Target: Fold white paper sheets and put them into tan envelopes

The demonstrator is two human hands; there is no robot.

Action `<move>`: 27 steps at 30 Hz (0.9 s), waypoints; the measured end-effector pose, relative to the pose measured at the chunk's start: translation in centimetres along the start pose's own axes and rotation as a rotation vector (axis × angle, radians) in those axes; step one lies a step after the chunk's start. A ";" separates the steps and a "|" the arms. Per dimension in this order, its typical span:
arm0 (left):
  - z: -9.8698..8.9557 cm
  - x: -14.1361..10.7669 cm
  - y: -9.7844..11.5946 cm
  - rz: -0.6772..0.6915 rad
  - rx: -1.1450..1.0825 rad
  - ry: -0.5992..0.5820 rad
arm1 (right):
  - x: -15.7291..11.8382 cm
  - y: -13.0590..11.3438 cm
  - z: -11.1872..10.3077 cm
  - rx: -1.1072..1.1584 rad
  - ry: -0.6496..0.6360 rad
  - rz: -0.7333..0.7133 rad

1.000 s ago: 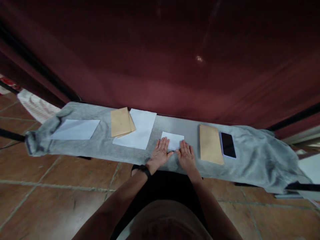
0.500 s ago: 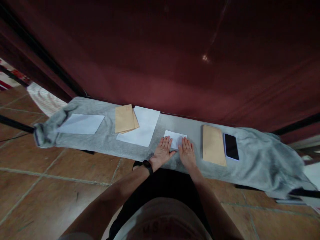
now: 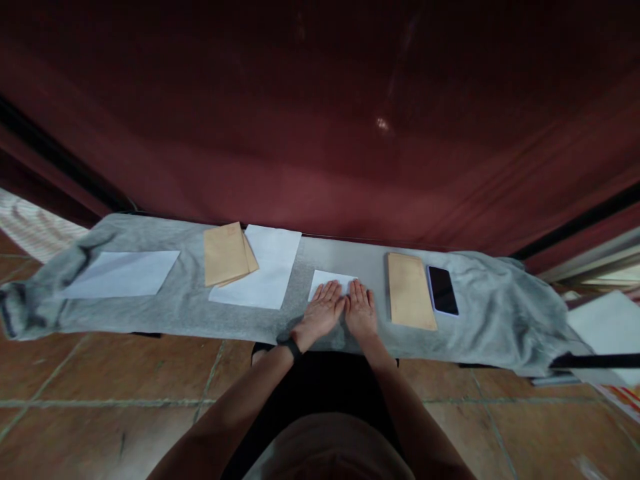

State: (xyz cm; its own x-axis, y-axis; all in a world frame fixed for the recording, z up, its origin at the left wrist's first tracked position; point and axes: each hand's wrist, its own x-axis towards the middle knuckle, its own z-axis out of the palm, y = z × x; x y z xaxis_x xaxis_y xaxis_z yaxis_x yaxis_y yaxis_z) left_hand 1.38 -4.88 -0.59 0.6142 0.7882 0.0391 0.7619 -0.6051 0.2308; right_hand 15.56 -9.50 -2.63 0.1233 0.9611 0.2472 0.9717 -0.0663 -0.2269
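Observation:
A small folded sheet of white paper lies on the grey cloth in front of me. My left hand rests flat on its near left part, fingers stretched out and pointing away from me. Beside it, my right hand lies flat over the paper's near right corner, its fingers also extended. The thumbs almost meet, and both palms cover the paper's near edge. A dark watch is on my left wrist.
Grey cloth covers the long narrow bench. Left lie brown envelopes overlapping larger white paper, and another white sheet farther out. To the right are more brown envelopes and a phone. A dark red surface rises behind.
My hands have come closer together on the paper, the right one shifting toward the left. The whole view has turned slightly, while the envelopes and phone keep their places on the cloth.

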 end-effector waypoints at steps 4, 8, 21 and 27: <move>0.4 2.4 1.0 0.080 -0.051 -0.024 | 0.0 0.0 -0.4 0.000 -0.033 0.017; 0.7 3.6 0.8 0.080 -0.044 -0.012 | 0.0 0.0 -0.4 0.010 -0.024 0.038; 0.3 2.2 -2.7 -0.050 0.037 0.042 | 0.0 -0.1 -0.1 0.013 0.082 0.040; -0.2 0.6 -4.3 -0.162 0.066 0.079 | -0.2 0.1 0.2 0.010 0.100 0.032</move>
State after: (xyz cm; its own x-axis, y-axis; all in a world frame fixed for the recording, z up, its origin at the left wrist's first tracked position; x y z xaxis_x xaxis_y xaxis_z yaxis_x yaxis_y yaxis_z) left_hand -1.54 -1.74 -1.33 0.4660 0.8808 0.0838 0.8631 -0.4734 0.1759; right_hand 15.61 -9.61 -2.87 0.1747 0.9267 0.3326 0.9648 -0.0938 -0.2455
